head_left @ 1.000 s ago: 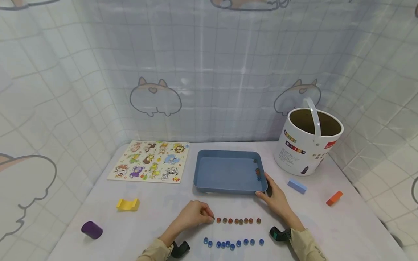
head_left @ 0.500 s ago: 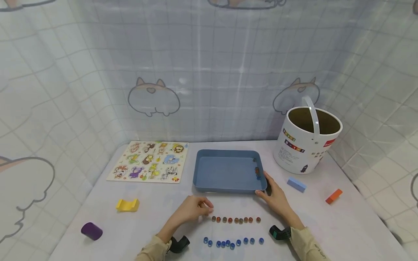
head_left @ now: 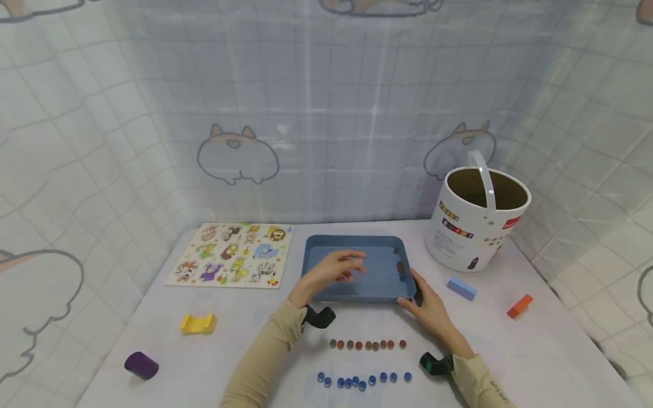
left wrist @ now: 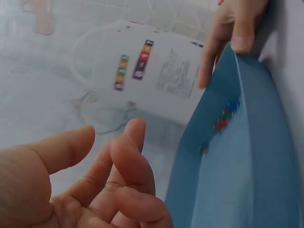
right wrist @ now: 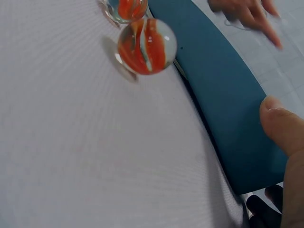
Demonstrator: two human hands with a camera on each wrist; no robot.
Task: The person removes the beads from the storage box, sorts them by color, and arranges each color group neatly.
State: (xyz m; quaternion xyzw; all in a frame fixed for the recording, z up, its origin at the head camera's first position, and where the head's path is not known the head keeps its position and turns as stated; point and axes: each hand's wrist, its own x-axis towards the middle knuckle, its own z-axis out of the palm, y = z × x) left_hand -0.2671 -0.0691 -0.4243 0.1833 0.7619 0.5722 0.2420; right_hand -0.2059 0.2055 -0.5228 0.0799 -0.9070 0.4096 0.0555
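The left hand [head_left: 338,268] hovers over the blue tray [head_left: 357,298], its fingers loosely bent and nothing between them. At the tray's near right corner, the right hand [head_left: 432,310] holds the rim, thumb on the front wall and fingers along the right side. Several marbles lie inside along the right wall; in the left wrist view, red marbles [left wrist: 221,124] and a blue marble [left wrist: 232,105] show there. In front of the tray runs a row of red and brownish marbles [head_left: 359,345], with a row of blue marbles [head_left: 355,381] nearer. An orange-swirled marble [right wrist: 147,46] looms large in the right wrist view.
A white bucket [head_left: 459,243] with a handle stands behind the right hand. Right of the tray lie a blue block [head_left: 462,288] and an orange block [head_left: 520,306]. Leftward are an animal puzzle board [head_left: 229,255], a yellow block [head_left: 198,324] and a purple cylinder [head_left: 141,365].
The left hand has let go of a marble at the left end of the red row, then moved up and forward over the tray. The right hand stays at the tray's corner.
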